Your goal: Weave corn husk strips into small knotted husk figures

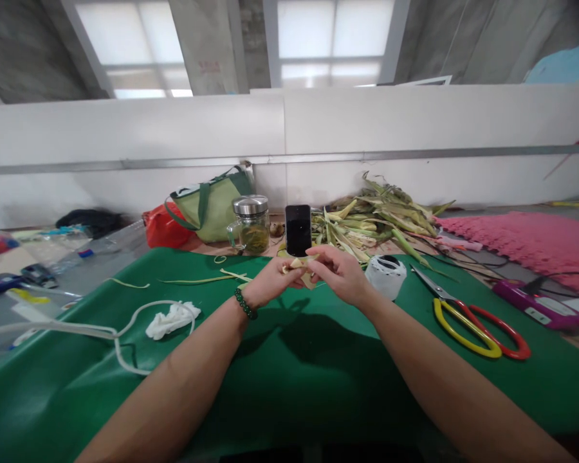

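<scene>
Above the green mat (313,379), both hands meet around a small piece of pale corn husk (298,263). My left hand (273,281), with a green bead bracelet (245,303) at the wrist, pinches it from the left. From the right, the fingers of my right hand (338,273) close on its other end. The husk is small and partly covered by fingers, so its exact shape is unclear. Just behind the hands a black phone (298,229) stands upright. Right of my right hand sits a white roll (386,276).
Scissors (468,325) with red and yellow handles lie to the right, near a purple power strip (540,303). Corn husks (386,209) pile up behind. A glass jar mug (251,225) and green bag (210,206) stand back left. A white tissue (172,320) and white cable (118,334) lie left.
</scene>
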`<state>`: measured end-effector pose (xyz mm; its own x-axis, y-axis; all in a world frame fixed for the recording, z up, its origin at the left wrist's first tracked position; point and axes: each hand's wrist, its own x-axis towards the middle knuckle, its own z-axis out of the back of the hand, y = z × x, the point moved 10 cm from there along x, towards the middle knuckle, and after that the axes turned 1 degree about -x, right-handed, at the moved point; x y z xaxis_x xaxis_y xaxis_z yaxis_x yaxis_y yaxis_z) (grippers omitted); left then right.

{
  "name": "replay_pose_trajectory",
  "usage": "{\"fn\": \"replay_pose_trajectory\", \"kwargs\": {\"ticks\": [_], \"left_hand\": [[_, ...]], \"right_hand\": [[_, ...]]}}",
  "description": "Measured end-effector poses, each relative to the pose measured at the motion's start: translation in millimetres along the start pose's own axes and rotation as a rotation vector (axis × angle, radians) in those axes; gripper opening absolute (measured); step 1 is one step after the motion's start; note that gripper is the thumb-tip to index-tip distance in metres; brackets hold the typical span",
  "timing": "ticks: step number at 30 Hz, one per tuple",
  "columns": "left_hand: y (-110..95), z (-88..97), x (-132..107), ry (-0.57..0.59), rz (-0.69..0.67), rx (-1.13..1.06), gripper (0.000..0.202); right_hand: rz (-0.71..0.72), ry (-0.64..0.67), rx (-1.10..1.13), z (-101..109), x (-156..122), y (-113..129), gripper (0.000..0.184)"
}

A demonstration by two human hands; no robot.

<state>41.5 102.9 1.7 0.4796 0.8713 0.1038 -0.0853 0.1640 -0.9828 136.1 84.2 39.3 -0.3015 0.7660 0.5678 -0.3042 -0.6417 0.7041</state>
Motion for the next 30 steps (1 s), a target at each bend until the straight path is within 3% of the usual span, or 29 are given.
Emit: {"fn": "replay_pose_trajectory", "kwargs": {"ticks": [6,17,23,27,30], "left_hand": [[4,-9.3,1,0.057,-0.009,0.115,0.029],[2,-18.8,-4,0.136,0.017,0.019,0.034],[5,-9.7,-2,0.03,0.025,0.031,0.033],[5,-2.6,-3,-0.032,0.035,-0.069,0.035],[2,-1.8,-4,-0.02,0.024,-0.11,0.038]], "right_hand": [[0.04,0.098,-0.235,-10,2,2,0.015],[-0.064,0.021,-0.128,-3,2,-10,0.019],[-0.072,0.017,-0.069,-5,3,-12,0.016],[-0.052,-0.163,0.096,19,1,-3,0.021],[0.001,-0.32,0.011,43,-4,9,0.039]]}}
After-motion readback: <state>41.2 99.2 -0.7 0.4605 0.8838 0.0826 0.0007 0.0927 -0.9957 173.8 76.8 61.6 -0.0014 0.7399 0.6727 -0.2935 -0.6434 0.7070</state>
